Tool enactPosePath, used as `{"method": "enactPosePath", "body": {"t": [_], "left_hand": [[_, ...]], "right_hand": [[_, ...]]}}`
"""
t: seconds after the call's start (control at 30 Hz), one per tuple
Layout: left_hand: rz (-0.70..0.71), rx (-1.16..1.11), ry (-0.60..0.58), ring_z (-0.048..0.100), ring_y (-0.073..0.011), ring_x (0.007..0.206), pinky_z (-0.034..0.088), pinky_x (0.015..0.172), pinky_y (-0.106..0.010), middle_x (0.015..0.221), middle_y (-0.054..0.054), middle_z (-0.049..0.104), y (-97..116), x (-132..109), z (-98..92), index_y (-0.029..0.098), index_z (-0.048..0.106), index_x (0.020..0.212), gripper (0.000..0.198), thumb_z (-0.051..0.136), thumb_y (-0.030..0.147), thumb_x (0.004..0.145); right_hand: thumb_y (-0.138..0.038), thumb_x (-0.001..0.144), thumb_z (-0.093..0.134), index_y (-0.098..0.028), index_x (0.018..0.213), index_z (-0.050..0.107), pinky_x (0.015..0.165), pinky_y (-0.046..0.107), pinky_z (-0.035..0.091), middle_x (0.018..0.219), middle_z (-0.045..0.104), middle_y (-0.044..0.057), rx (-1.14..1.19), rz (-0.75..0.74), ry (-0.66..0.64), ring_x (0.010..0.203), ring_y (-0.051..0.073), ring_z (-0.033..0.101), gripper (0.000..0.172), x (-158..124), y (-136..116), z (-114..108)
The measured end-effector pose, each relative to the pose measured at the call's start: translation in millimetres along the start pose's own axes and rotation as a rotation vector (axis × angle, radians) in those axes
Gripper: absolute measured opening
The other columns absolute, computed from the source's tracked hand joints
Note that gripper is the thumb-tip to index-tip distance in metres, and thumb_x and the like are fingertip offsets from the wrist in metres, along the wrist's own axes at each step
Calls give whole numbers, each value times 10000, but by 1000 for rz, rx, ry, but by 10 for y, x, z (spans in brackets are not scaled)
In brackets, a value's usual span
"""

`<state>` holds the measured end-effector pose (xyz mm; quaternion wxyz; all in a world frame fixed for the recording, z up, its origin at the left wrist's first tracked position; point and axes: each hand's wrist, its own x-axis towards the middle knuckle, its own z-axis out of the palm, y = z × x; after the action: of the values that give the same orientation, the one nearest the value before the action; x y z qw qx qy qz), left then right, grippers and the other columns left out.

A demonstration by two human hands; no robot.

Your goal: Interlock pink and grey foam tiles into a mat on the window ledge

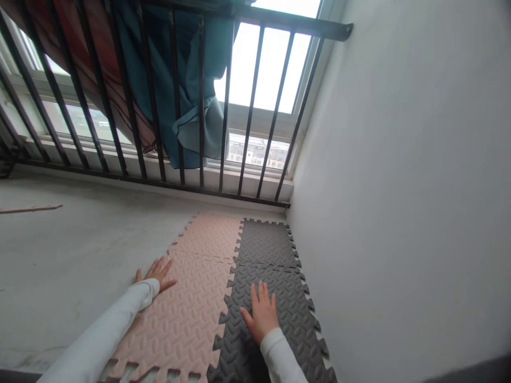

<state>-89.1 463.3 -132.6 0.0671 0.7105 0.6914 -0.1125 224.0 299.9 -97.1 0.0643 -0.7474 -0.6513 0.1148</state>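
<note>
Pink foam floor mat tiles (191,303) with toothed edges lie on the floor, one behind the other. Dark grey foam tiles (287,303) lie along their right side, and the two colours meet at a toothed seam. My left hand (157,273) has its fingers spread at the left edge of the pink tiles, near the seam between front and back tile. Over the front grey tile is my right hand (262,313), fingers apart and holding nothing; whether it presses on the tile I cannot tell.
A white wall (399,186) rises close along the grey tiles' right side. Black railing bars (202,106) stand at the far end, before windows and hanging blue (159,69) and reddish cloth. A thin stick (32,208) lies on the bare floor (80,255) at left.
</note>
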Motion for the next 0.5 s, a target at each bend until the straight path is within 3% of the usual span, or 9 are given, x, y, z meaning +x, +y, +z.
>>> {"method": "enactPosePath", "body": {"t": [0.1, 0.2, 0.27, 0.3, 0.4, 0.5], "left_hand": [[-1, 74, 4, 63, -228, 1289, 103, 979, -545, 1421, -50, 51, 223, -243, -190, 255, 265, 1288, 504, 293, 397, 805], [108, 110, -59, 157, -230, 1271, 148, 1004, -464, 1411, -76, 134, 537, -679, -270, 201, 405, 1219, 443, 353, 268, 784], [230, 99, -92, 203, -206, 1258, 146, 1018, -432, 1388, -39, 236, 737, -1031, -212, 255, 386, 1228, 479, 408, 343, 757], [282, 74, -82, 206, -242, 1254, 162, 999, -481, 1383, -65, 248, 819, -1204, -158, 241, 375, 1238, 510, 403, 390, 751], [220, -13, -95, 168, -322, 1253, 233, 949, -519, 1395, -124, 186, 968, -1611, 10, 203, 288, 1288, 700, 443, 517, 683], [175, -47, -148, 114, -329, 1265, 197, 977, -496, 1405, -138, 129, 987, -1773, 74, 192, 240, 1307, 830, 478, 590, 618]], "right_hand": [[-473, 769, 330, -161, 1298, 271, 1006, 447, 183, 1385, 175, 122, -91, 126, 46, 1269, 263, 131, 617, -487, 217, -59], [-381, 757, 386, -135, 1297, 271, 993, 443, 200, 1378, 187, 160, -235, 263, 149, 1260, 285, 156, 604, -792, 245, -203], [-342, 752, 402, -121, 1295, 271, 980, 445, 204, 1373, 187, 189, -325, 328, 220, 1253, 300, 173, 601, -899, 203, -261], [-339, 752, 404, -118, 1294, 273, 971, 446, 211, 1368, 191, 204, -354, 354, 235, 1247, 309, 188, 600, -932, 179, -270], [-417, 735, 436, -138, 1300, 254, 929, 475, 234, 1357, 189, 234, -388, 430, 180, 1217, 355, 234, 657, -974, 146, -240], [-523, 674, 482, -185, 1322, 180, 915, 509, 210, 1370, 144, 229, -387, 482, 39, 1215, 379, 216, 791, -965, 192, -207]]}}
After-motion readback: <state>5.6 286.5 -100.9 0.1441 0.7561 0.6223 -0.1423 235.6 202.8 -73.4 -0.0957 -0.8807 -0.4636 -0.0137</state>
